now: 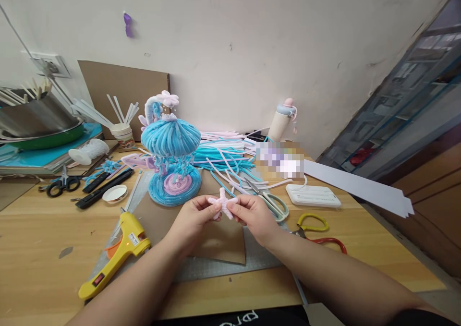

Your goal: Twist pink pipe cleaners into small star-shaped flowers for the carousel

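Observation:
Between my two hands, above a piece of brown cardboard [219,242], is a small pale pink star [223,202] of fuzzy pipe cleaner. My left hand [194,218] pinches its left arms between thumb and fingers. On the other side, the thumb and fingers of my right hand [254,216] close on its right arms. Just beyond my left hand stands a blue and pink pipe-cleaner jellyfish lamp shape [171,138] on a round coiled base [154,191]. Light-handled scissors [275,206] lie close to my right hand.
A yellow glue gun [131,237] lies at the left, near black scissors [64,184] and a black utility knife [104,189]. Blue and pink pipe cleaners [226,158] are piled behind. Red-and-yellow-handled pliers [313,227] and a white power bank [313,195] sit at the right.

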`<control>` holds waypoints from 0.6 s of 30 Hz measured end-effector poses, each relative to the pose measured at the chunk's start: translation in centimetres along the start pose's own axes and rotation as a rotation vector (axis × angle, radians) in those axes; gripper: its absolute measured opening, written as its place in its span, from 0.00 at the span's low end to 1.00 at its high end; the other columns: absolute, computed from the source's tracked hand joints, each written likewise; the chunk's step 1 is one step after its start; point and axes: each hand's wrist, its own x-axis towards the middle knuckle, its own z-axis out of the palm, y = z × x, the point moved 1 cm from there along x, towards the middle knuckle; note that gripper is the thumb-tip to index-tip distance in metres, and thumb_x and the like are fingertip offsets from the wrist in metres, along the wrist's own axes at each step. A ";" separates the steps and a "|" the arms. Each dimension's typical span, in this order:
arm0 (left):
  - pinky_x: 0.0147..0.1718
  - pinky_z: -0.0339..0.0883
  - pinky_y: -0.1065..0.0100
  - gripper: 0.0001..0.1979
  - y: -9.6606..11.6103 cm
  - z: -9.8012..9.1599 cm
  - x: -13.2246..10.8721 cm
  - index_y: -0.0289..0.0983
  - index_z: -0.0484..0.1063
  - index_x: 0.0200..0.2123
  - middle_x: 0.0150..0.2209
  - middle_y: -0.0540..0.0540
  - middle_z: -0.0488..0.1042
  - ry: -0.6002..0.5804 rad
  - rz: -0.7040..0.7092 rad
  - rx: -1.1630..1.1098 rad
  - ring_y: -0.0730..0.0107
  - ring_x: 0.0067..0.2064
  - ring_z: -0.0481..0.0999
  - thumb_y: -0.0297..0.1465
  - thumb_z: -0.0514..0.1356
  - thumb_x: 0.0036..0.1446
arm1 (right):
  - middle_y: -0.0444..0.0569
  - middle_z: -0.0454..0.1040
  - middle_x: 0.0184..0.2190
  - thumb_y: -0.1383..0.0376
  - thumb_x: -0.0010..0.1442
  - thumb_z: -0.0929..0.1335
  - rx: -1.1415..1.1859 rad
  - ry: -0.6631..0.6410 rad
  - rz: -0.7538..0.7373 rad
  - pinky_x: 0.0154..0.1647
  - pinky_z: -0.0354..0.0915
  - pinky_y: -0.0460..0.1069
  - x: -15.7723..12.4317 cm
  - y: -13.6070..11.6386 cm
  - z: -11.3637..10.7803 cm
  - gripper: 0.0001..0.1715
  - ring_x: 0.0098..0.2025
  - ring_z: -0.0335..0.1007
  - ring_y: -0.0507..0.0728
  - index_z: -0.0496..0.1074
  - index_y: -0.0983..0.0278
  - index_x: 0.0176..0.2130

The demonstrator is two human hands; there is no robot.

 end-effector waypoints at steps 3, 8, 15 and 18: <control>0.30 0.60 0.74 0.09 0.1 0.0 0.0 0.32 0.75 0.30 0.25 0.49 0.71 -0.040 -0.019 0.035 0.77 0.28 0.66 0.34 0.65 0.49 | 0.42 0.63 0.17 0.56 0.54 0.68 -0.050 -0.013 -0.023 0.20 0.46 0.44 0.0 -0.2 -0.2 0.18 0.20 0.53 0.47 0.70 0.67 0.23; 0.28 0.62 0.75 0.11 0.1 0.0 0.0 0.31 0.75 0.27 0.23 0.48 0.71 0.026 -0.011 0.034 0.77 0.26 0.67 0.35 0.66 0.48 | 0.42 0.64 0.18 0.56 0.54 0.68 -0.017 -0.048 0.026 0.19 0.45 0.44 0.2 -0.1 -0.1 0.17 0.19 0.51 0.46 0.70 0.67 0.25; 0.26 0.66 0.76 0.11 -0.3 0.2 0.2 0.30 0.76 0.30 0.28 0.47 0.72 0.051 -0.117 -0.223 0.79 0.26 0.68 0.33 0.68 0.44 | 0.40 0.62 0.18 0.58 0.52 0.68 0.100 -0.119 0.075 0.18 0.42 0.44 0.3 -0.1 0.1 0.12 0.18 0.46 0.45 0.70 0.67 0.29; 0.26 0.67 0.76 0.11 -0.2 0.2 0.2 0.29 0.76 0.30 0.27 0.47 0.71 0.047 -0.110 -0.207 0.79 0.26 0.67 0.32 0.68 0.45 | 0.40 0.61 0.18 0.59 0.53 0.68 0.028 -0.127 0.058 0.19 0.44 0.44 0.3 -0.4 -0.1 0.12 0.19 0.48 0.46 0.69 0.67 0.29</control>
